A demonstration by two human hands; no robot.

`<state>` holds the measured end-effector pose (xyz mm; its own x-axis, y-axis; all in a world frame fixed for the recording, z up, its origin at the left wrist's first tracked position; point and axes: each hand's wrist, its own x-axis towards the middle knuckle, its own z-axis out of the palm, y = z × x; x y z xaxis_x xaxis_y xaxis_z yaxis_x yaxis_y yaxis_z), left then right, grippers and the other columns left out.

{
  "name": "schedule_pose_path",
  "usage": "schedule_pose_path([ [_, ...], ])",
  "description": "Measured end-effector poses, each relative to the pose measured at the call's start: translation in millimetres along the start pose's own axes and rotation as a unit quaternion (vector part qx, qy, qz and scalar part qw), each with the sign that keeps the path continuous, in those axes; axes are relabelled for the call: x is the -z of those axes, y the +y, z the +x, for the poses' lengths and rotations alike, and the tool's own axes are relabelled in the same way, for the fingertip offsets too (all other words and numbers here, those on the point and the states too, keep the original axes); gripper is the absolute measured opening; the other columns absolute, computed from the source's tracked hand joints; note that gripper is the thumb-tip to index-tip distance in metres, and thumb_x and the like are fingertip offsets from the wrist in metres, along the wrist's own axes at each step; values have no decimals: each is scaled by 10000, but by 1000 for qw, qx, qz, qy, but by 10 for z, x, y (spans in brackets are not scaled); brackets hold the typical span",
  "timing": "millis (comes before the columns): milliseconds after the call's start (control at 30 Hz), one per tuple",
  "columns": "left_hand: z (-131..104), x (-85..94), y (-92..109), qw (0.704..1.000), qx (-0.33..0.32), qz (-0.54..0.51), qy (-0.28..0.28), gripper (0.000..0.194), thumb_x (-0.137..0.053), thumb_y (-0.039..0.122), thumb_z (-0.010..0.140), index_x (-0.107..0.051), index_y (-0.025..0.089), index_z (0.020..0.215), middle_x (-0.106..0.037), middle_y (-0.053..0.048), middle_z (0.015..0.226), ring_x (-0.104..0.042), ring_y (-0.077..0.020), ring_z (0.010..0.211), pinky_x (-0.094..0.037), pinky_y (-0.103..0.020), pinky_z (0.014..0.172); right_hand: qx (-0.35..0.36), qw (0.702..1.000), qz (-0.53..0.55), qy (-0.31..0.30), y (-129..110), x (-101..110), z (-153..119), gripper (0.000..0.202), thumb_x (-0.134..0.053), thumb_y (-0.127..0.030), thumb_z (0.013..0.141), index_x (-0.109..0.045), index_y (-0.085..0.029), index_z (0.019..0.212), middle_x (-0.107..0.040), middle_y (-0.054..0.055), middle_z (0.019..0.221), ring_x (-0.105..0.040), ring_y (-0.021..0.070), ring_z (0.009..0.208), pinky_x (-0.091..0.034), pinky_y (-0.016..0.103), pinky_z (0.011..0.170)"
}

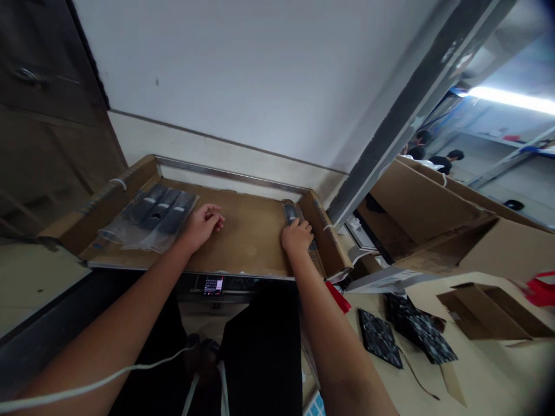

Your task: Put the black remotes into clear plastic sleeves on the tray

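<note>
My left hand [204,224] hovers over the cardboard-lined tray [247,225], its fingers loosely bent and apart with nothing between them. Just left of it lies a clear plastic bag [147,237] around several dark, tube-like pieces [163,209] with pale bands. At the right end of the tray, my right hand [297,236] is closed over a dark piece in clear wrapping [289,211]. The palm and fingers hide much of that piece, so its exact kind cannot be made out.
Raised cardboard edges [326,237] border the tray. A phone with a lit screen [213,285] sits below its front edge. Large cardboard boxes [433,202], black patterned packets [380,337] and an open carton [489,312] are at right. A white cable [108,378] crosses my left arm.
</note>
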<state>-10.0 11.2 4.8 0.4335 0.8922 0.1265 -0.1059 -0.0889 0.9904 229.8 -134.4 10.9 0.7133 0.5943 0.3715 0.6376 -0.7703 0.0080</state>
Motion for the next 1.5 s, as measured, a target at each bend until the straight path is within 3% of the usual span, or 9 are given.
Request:
schedule_pose_path([
  [233,10,9,-30,1000,-1,-6,0,223,-593,227,767,-557,159,976,-662,-25,787,-601,-112,590,-467,-230,535,-57,990,104,-71,-19,62,117,511,-618,-339,833,-552,-40,1241,-602,285,1185,-603,345,1099,-500,408,860],
  [433,3,5,-29,1000,0,-5,0,230,-620,275,757,-572,161,951,-667,-32,793,-599,-116,606,-466,-237,550,-39,923,317,-216,-5,190,280,257,-750,-321,657,-671,-148,829,-712,148,793,-700,297,863,-521,343,718],
  [500,0,11,-37,1000,1,-7,2,260,-646,325,761,-584,156,950,-668,-38,798,-601,-121,615,-468,-239,555,-47,856,440,-268,-102,194,172,217,-717,-298,670,-645,-154,816,-705,111,747,-699,259,751,-526,326,637],
  [600,13,32,-38,1000,17,-26,-2,378,-650,474,792,-624,135,956,-681,-69,839,-618,-134,646,-482,-247,579,-8,673,649,-353,-324,167,-106,303,-717,-308,675,-594,-185,923,-715,53,823,-667,173,628,-523,279,556],
  [700,74,15,20,997,54,-55,-24,535,-570,617,829,-649,133,1043,-705,-117,953,-639,-154,675,-494,-262,576,32,606,720,-337,-511,139,-346,413,-815,-334,613,-539,-207,893,-676,-17,752,-629,118,554,-484,214,505],
  [800,178,-113,166,995,68,-55,-38,537,-525,637,853,-665,159,1052,-706,-120,947,-640,-169,661,-491,-272,540,64,596,723,-344,-567,139,-435,419,-843,-350,614,-549,-202,873,-631,-47,695,-616,100,540,-457,185,485],
  [1067,263,-637,508,996,-49,29,-64,384,-540,534,860,-643,175,772,-612,-37,698,-587,-164,594,-503,-294,548,46,549,754,-357,-479,176,-405,454,-869,-373,602,-626,-181,934,-675,-23,771,-627,96,574,-507,209,550],
  [1300,182,-694,636,979,-127,130,-93,439,-395,523,933,-603,181,755,-591,-26,673,-577,-158,595,-486,-275,555,12,537,763,-361,-479,217,-406,440,-902,-374,536,-612,-166,795,-674,-14,704,-628,111,589,-508,225,573],
  [1500,191,-737,1039,930,-250,269,-34,468,-320,453,979,-627,170,767,-594,-21,647,-554,-161,635,-438,-274,608,35,573,727,-376,-489,200,-376,426,-893,-392,531,-629,-156,768,-671,2,698,-612,119,601,-485,241,589],
])
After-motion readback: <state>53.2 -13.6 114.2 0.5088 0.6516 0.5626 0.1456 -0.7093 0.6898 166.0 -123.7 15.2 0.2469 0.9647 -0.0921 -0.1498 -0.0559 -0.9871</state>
